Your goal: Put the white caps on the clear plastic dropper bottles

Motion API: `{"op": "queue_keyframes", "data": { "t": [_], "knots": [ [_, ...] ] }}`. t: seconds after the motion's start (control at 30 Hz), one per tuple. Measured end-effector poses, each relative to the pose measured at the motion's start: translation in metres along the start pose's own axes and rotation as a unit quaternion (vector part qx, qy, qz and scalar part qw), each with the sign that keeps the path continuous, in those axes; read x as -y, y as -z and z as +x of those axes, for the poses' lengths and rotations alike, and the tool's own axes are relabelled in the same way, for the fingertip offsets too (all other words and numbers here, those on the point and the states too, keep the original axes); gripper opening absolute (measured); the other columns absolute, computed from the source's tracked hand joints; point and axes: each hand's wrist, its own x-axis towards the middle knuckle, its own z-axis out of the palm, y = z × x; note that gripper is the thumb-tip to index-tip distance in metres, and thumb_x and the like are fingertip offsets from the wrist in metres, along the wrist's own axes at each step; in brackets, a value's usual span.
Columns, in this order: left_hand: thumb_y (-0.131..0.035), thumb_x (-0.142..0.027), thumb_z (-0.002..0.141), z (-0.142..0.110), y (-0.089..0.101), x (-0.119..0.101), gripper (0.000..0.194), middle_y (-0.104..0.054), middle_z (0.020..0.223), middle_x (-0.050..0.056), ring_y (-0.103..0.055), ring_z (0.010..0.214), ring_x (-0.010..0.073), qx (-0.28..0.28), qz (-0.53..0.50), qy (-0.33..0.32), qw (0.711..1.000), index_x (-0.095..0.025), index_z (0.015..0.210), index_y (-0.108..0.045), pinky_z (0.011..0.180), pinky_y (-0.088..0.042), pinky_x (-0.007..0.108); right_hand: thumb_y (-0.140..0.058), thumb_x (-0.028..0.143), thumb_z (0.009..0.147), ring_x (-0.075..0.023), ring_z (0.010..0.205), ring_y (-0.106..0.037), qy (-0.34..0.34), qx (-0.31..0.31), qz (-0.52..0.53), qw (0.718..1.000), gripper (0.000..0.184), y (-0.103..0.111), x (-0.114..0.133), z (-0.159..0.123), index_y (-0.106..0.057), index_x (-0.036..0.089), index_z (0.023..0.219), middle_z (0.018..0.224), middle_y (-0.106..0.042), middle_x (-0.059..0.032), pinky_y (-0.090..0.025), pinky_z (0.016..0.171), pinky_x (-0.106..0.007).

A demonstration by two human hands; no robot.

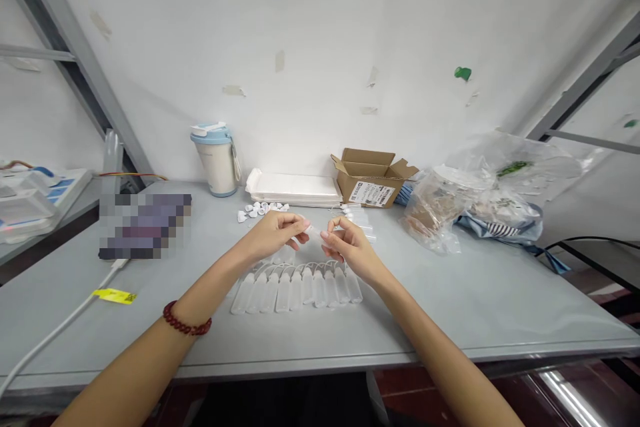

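My left hand [276,230] and my right hand [346,245] meet above the grey table [450,307], both pinching one small clear plastic bottle [313,233] held between them. The left fingers grip its body, and the right fingertips close on its near end. Just below the hands lies a row of several clear bottles [295,287] side by side. A scatter of small white caps [260,209] lies behind the left hand. More clear bottles [361,220] lie behind the right hand. A red bead bracelet [186,325] circles my left wrist.
A white and blue jug [218,159] stands at the back by the wall. Beside it lie a stack of white sheets [295,188] and an open cardboard box [373,177]. Clear plastic bags [480,193] pile up at the right. A white cable [65,323] with a yellow tag [115,295] runs at the left.
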Motion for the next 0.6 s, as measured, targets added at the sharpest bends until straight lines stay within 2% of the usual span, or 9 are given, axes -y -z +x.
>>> {"op": "queue_keyframes", "data": {
  "t": [0.13, 0.23, 0.3, 0.47, 0.6],
  "knots": [
    [-0.056, -0.051, 0.077, -0.0008, -0.0035, -0.0018, 0.039, -0.057, 0.064, 0.003, -0.054, 0.056, 0.0134, -0.008, 0.017, 0.019, 1.0, -0.016, 0.061, -0.059, 0.048, -0.045, 0.026, -0.059, 0.046, 0.079, -0.007, 0.045, -0.036, 0.011, -0.005, 0.006, 1.0, 0.031, -0.0016, 0.0019, -0.0004, -0.041, 0.021, 0.077, 0.054, -0.052, 0.0057, -0.025, 0.046, -0.022],
    [-0.052, -0.053, 0.08, -0.0006, -0.0036, -0.0011, 0.043, -0.055, 0.061, 0.002, -0.049, 0.046, 0.01, -0.012, 0.032, 0.023, 0.999, -0.016, 0.057, -0.055, 0.045, -0.042, 0.025, -0.06, 0.047, 0.078, -0.007, 0.046, -0.037, 0.017, -0.009, 0.018, 1.0, 0.032, -0.0021, 0.0028, -0.0003, -0.041, 0.021, 0.077, 0.054, -0.05, 0.0062, -0.025, 0.047, -0.022],
    [-0.051, -0.051, 0.081, -0.0007, -0.0025, -0.0008, 0.04, -0.056, 0.064, 0.002, -0.05, 0.049, 0.0104, -0.001, 0.043, 0.007, 0.999, -0.016, 0.062, -0.058, 0.048, -0.044, 0.026, -0.06, 0.048, 0.077, -0.0073, 0.046, -0.038, 0.013, -0.013, 0.022, 1.0, 0.033, -0.0019, 0.0029, 0.0001, -0.04, 0.022, 0.077, 0.053, -0.049, 0.0065, -0.025, 0.047, -0.022],
    [-0.055, -0.041, 0.081, -0.002, 0.0004, -0.0015, 0.024, -0.06, 0.077, 0.003, -0.056, 0.072, 0.0155, 0.052, 0.05, -0.048, 0.996, -0.018, 0.082, -0.064, 0.06, -0.05, 0.027, -0.059, 0.053, 0.076, -0.0069, 0.045, -0.035, -0.016, -0.043, 0.018, 0.999, 0.036, -0.0008, 0.0019, 0.0019, -0.039, 0.022, 0.075, 0.05, -0.045, 0.0077, -0.022, 0.045, -0.021],
    [-0.055, -0.041, 0.08, -0.0014, -0.0008, -0.0011, 0.025, -0.061, 0.085, 0.004, -0.057, 0.077, 0.0166, 0.05, 0.049, -0.041, 0.997, -0.018, 0.087, -0.064, 0.062, -0.05, 0.027, -0.058, 0.055, 0.074, -0.0064, 0.044, -0.034, -0.024, -0.059, 0.02, 0.998, 0.039, -0.0006, 0.0021, 0.0028, -0.039, 0.021, 0.075, 0.047, -0.041, 0.0089, -0.02, 0.044, -0.02]
  ]
}}
